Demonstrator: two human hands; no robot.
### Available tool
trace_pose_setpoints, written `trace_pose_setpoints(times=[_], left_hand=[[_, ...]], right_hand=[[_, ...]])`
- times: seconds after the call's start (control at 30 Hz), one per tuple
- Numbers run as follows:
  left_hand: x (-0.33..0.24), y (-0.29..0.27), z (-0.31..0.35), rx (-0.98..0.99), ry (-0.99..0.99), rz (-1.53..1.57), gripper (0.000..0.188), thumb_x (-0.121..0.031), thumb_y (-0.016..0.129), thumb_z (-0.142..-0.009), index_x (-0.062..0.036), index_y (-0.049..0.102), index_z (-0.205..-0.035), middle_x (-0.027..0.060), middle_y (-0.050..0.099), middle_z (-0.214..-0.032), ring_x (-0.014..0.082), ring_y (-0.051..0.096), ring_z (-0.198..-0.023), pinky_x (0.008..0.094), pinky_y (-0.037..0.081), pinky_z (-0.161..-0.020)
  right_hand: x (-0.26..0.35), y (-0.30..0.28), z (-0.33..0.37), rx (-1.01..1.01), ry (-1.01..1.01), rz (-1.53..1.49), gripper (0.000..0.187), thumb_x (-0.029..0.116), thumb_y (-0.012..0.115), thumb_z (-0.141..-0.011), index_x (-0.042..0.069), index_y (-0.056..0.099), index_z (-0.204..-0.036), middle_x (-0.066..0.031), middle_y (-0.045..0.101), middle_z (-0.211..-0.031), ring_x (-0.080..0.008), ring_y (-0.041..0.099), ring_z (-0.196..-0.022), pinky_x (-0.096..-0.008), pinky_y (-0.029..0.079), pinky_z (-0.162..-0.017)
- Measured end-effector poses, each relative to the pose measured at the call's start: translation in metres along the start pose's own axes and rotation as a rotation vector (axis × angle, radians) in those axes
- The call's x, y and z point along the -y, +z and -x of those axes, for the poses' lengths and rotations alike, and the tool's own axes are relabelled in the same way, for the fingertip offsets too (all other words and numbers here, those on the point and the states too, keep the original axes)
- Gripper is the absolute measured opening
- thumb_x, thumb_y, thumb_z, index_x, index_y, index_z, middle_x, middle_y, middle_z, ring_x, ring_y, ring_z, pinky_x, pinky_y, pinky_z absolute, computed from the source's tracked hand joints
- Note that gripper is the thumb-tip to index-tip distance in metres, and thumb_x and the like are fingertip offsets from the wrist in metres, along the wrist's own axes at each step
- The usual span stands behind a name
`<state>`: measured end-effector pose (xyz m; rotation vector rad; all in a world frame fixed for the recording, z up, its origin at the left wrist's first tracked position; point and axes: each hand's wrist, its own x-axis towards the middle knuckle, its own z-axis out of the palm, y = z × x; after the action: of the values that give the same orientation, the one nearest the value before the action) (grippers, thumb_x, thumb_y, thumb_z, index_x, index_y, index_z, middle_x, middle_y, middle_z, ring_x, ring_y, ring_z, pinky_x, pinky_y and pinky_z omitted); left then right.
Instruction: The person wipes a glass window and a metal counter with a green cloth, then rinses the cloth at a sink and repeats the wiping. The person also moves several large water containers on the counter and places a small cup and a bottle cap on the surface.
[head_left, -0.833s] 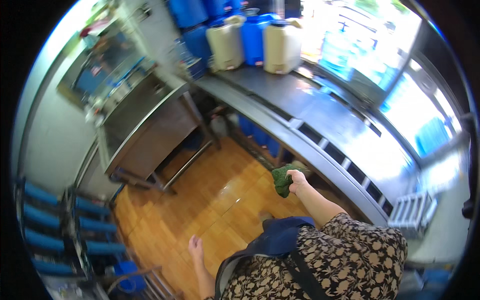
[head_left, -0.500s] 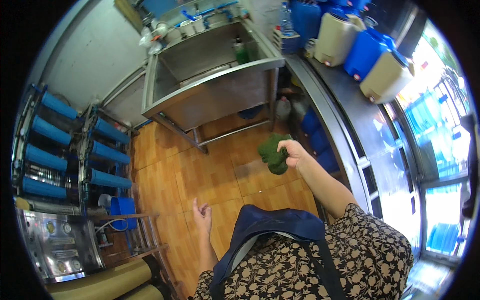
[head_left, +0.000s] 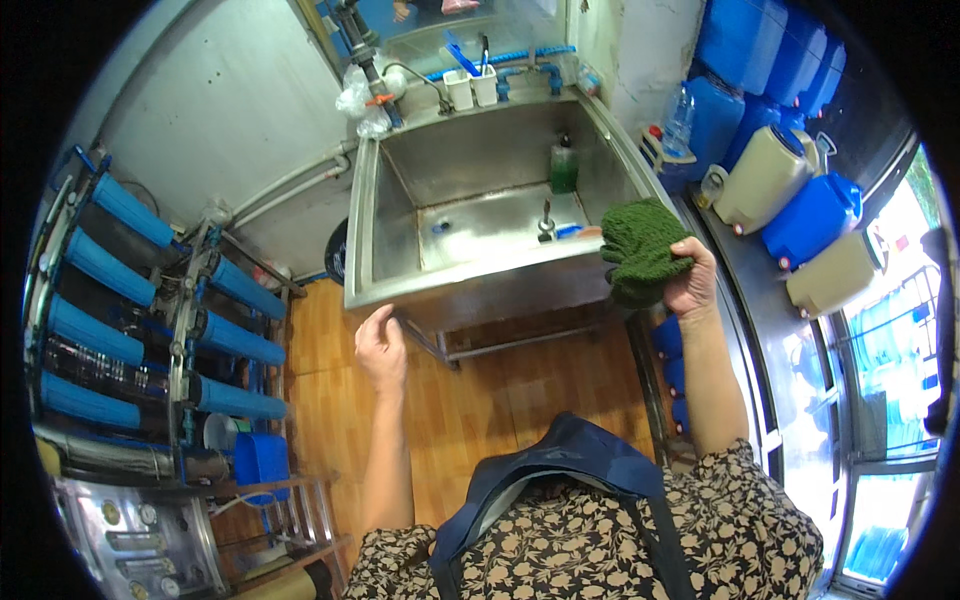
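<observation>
My right hand (head_left: 692,280) is closed on a thick, rough-textured green cloth (head_left: 645,248). Lobes that look like glove fingers stick out on its left side, so I cannot tell whether it is a glove or a folded cloth. It hangs in front of the right front corner of a steel sink (head_left: 480,290). My left hand (head_left: 381,345) holds nothing, its fingers loosely bent and partly apart, just before the sink's left front corner. Inside the basin stand a bottle of green liquid (head_left: 564,168) and a small upright metal piece (head_left: 546,222).
White cups (head_left: 458,90) with brushes sit on the sink's back ledge, beside blue pipes. Blue filter housings (head_left: 240,340) line the left wall. At the right, cream and blue jugs (head_left: 815,215) stand on a steel counter. Tiled floor (head_left: 490,385) lies below.
I have come closer to the sink, and more of its basin shows. Both hands have risen and moved forward. The green cloth stays in my right hand.
</observation>
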<state>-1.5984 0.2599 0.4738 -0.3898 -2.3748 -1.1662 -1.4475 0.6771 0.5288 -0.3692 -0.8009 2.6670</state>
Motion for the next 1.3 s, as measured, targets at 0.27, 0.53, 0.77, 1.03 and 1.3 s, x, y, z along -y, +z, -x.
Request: trace_pose_setpoints(times=[0.27,0.53,0.77,1.03,1.3], left_hand=[[-0.021,0.103,-0.195,0.287,0.309,-0.220,0.021,-0.016,0.065,-0.081,-0.0133,0.067,-0.102,0.0044,0.067,-0.109,0.0236,0.061,-0.107,0.0529,0.029,-0.108],[0.015,0.190,-0.353,0.419,0.127,-0.592,0.032,-0.026,0.067,-0.079,-0.0158,0.068,-0.109,0.0072,0.066,-0.115,0.0267,0.056,-0.116,0.0632,0.026,-0.106],[0.031,0.236,-0.457,0.349,0.185,-0.665,0.034,-0.016,0.067,-0.073,-0.0102,0.067,-0.106,0.0219,0.040,-0.141,0.0372,0.033,-0.135,0.0638,0.025,-0.108],[0.038,0.279,-0.574,0.375,0.140,-0.744,0.051,-0.011,0.066,-0.073,-0.0228,0.062,-0.123,0.0261,0.006,-0.157,0.0454,0.010,-0.145,0.0628,0.026,-0.109],[0.068,0.289,-0.603,0.227,-0.011,-0.157,0.063,-0.021,0.061,-0.080,-0.0184,0.045,-0.140,0.0255,0.055,-0.115,0.0450,0.053,-0.110,0.0479,0.042,-0.098]], right_hand=[[0.004,0.054,-0.126,-0.016,0.099,0.137,0.042,0.005,0.056,-0.072,-0.007,0.057,-0.113,-0.0172,0.064,-0.106,-0.0318,0.063,-0.096,-0.0453,0.051,-0.090],[-0.064,0.077,-0.308,0.183,0.496,0.542,0.028,0.002,0.062,-0.068,-0.002,0.062,-0.096,-0.0107,0.063,-0.082,-0.0230,0.063,-0.071,-0.0361,0.052,-0.062],[-0.085,0.111,-0.404,0.786,0.359,2.046,0.034,0.020,0.056,-0.074,-0.009,0.066,-0.088,-0.0274,0.068,-0.092,-0.0361,0.066,-0.090,-0.0449,0.049,-0.076],[-0.059,0.167,-0.426,0.321,0.293,0.927,0.032,-0.005,0.050,-0.066,-0.003,0.064,-0.094,-0.0048,0.062,-0.085,-0.0159,0.057,-0.074,-0.0298,0.046,-0.061],[-0.040,0.187,-0.427,0.258,0.157,0.359,0.058,-0.010,0.048,-0.061,-0.002,0.056,-0.118,-0.0121,0.063,-0.108,-0.0265,0.061,-0.099,-0.0395,0.049,-0.091]])
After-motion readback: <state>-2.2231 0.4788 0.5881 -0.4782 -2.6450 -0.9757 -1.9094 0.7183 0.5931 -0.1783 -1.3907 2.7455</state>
